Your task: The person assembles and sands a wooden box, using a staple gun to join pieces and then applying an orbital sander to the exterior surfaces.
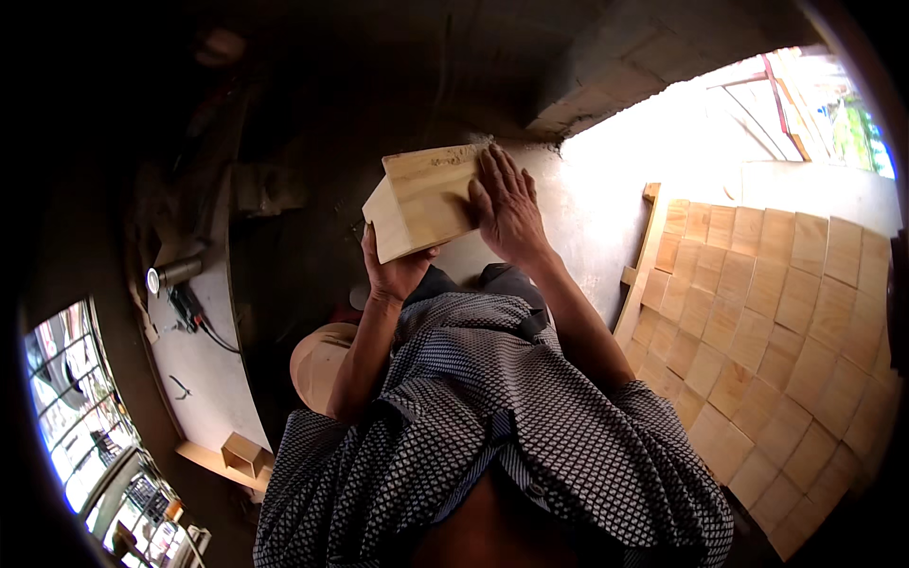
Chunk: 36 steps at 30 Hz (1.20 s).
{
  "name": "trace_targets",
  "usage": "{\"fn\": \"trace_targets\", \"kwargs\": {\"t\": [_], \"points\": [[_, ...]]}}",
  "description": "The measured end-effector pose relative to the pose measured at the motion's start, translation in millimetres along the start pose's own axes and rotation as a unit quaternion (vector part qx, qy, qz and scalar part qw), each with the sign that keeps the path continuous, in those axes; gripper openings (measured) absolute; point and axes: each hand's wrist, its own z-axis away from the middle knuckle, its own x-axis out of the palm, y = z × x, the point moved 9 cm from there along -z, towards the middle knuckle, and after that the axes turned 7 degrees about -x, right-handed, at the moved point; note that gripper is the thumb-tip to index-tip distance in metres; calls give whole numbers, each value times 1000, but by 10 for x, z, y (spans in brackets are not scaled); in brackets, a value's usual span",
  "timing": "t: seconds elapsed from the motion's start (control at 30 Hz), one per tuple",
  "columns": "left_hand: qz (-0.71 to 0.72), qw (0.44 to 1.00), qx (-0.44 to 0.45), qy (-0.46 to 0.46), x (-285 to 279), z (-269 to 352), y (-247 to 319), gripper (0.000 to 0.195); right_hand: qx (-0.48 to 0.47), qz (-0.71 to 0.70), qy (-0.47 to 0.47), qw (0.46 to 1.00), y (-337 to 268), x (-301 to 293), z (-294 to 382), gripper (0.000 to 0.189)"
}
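A pale wooden box (433,202) is held up in front of my lap, tilted, with a notch in the edge of its left end panel. My left hand (399,268) grips it from below at the lower left, the thumb by the notch. Against the right part of its broad face lies my right hand (509,206), palm down and fingers stretched, not wrapped around it. A rough, darker patch marks the box's upper edge near those fingertips. The inside of the box is hidden.
At left, a bench (206,369) holds a metal cylinder (174,275), a corded power tool (188,309), pliers (180,388) and a small open wooden box (242,454). Many wooden blocks (767,341) stand in rows at right. A round stool (319,369) is beside my left arm.
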Motion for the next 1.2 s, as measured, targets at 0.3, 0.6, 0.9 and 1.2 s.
{"fn": "trace_targets", "kwargs": {"t": [0.3,0.6,0.9,1.2], "points": [[-68,994,-73,37,577,-956,-1647,86,-49,3,66,997,1165,-972,794,72],[-314,904,-152,249,792,-2182,-2692,71,404,-144,250,868,4205,-1926,1727,65],[-403,836,-318,196,1404,-3899,-4340,63,508,-270,383,723,6261,-2168,2407,29],[-228,915,-326,67,3471,-6250,-5238,79,446,-430,373,691,7973,-3608,1291,46]]}}
